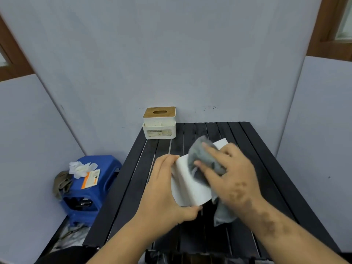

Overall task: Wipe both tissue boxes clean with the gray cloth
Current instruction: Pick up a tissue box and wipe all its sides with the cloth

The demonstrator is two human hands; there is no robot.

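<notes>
Off to the left, beside the table, stands a blue plastic stool with crumpled white tissues, an orange-and-white card and a drab olive rag lying on it. Next comes the black slatted table. At its far left corner, against the wall, sits a white tissue box with a wooden lid, upright, oval slot on top, well apart from both hands.

Nearer, the left hand grips a plain white tissue box from its left side: the fingers curl over the far upper edge and the thumb clamps the near lower corner, so the box is tilted up off the slats. Just to its right, the right hand presses a crumpled gray cloth flat against the box's upturned face, fingers stretched out across the fabric with the thumb tip on it as well. The cloth bunches beyond the fingertips, and a loose tail hangs under the palm to the table.
</notes>
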